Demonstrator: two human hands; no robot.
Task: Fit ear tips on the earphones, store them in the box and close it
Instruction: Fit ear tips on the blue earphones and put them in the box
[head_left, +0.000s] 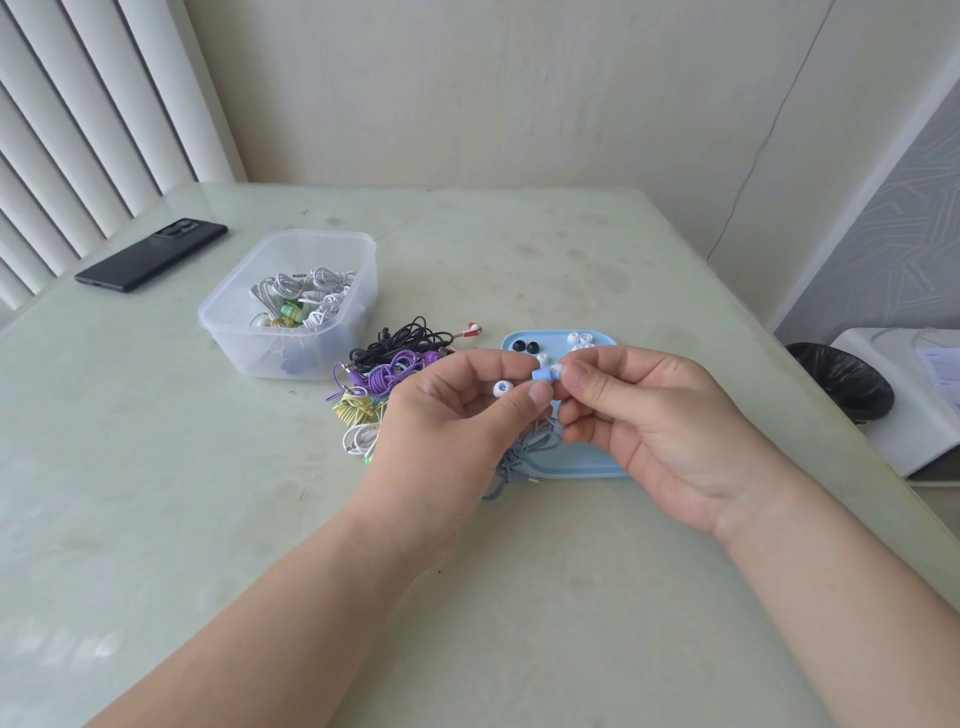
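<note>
Both hands are up over the table now, meeting in the middle: the left hand (457, 410) has its thumb and forefinger pinched shut on a small blue earbud (540, 374), and the right hand (654, 421) is closed in a fingertip pinch on a white tip (556, 370), pressing it onto the bud's nozzle. A second white tip (502, 388) sits in the curl of the left fingers, looks like it's already on the other bud, though I can't be sure from here. The grey cord (519, 457) hangs below both palms. Behind the right knuckles is the blue tray (597, 470) with spare tips, white and black. Off beyond the left hand lies the pile of coloured earphones (384, 374), and further out the open box (291, 304), a few sets already inside. No lid in sight that I can make out. To seat this one well, I'd say keep the bud steady in the left pinch, push the tip on square and give it a little twist so the sleeve rolls over the lip all round, not cocked to one side. Squeeze too hard and it may pop off
</note>
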